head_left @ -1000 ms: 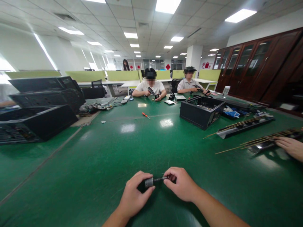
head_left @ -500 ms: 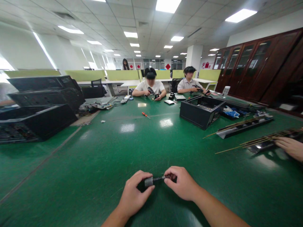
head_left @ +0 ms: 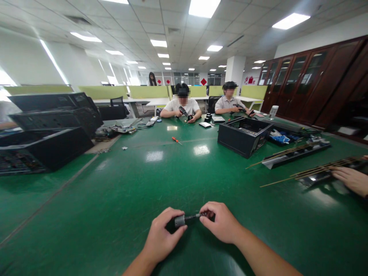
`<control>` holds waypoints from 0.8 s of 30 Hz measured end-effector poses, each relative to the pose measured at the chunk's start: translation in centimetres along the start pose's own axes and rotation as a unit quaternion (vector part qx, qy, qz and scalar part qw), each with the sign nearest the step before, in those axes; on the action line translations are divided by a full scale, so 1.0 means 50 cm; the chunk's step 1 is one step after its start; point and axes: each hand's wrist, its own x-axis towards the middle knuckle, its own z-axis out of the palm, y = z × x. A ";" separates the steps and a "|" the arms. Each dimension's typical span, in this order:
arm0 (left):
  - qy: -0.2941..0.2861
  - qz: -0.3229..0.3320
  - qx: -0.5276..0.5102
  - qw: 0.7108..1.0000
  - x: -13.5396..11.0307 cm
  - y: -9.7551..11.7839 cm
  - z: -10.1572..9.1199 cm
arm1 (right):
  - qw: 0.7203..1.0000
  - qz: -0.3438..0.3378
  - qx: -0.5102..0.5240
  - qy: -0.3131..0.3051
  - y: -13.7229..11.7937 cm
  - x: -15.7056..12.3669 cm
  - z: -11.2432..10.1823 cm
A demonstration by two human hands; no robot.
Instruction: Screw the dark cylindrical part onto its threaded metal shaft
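Observation:
Low in the middle of the head view, my left hand (head_left: 164, 232) grips a small grey metal cylinder (head_left: 180, 220) between thumb and fingers. A thin dark shaft (head_left: 191, 217) runs from the cylinder to the right, lying roughly level. My right hand (head_left: 220, 222) pinches the far end of that shaft, and its fingertips partly hide the end. Both hands are close to the green tabletop (head_left: 138, 191). Whether the cylinder touches the table I cannot tell.
An orange screwdriver (head_left: 176, 140) lies further back. Black computer cases (head_left: 60, 147) are piled at left, and another case (head_left: 244, 134) stands at right. Thin rods on dark trays (head_left: 299, 153) lie nearby, with another person's hand (head_left: 352, 178). Two people (head_left: 181, 105) sit opposite.

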 end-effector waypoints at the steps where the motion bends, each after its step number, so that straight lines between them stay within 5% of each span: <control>1: -0.001 -0.002 0.001 1.000 0.000 0.000 -0.001 | 1.000 0.000 -0.001 0.000 0.000 0.000 0.000; 24: 0.003 -0.011 -0.006 1.000 0.002 0.001 -0.003 | 1.000 0.004 -0.016 -0.003 -0.003 0.001 -0.008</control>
